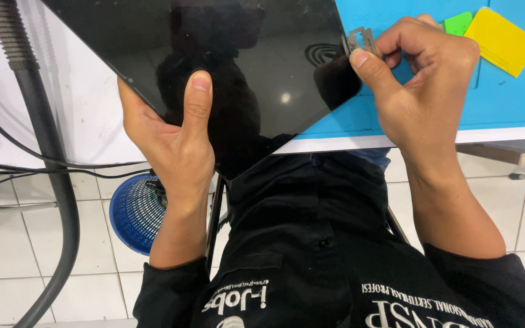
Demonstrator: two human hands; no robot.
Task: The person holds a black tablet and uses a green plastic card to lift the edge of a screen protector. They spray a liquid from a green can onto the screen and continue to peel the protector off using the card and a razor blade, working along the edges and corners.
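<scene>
A large black glass tablet (244,61) is tilted with one corner pointing down toward my lap. My left hand (174,130) grips its lower left edge, thumb pressed flat on the glossy screen. My right hand (417,79) pinches a small thin metal blade (361,41) between thumb and fingers, and the blade touches the tablet's right edge. The screen is dark and reflects a silhouette.
A blue work mat (505,103) covers the white table (493,135) under my right hand. On it lie a yellow plastic card (500,40) and a green piece (458,23). A blue mesh basket (133,212) stands on the tiled floor; a grey hose (47,140) and cables run at left.
</scene>
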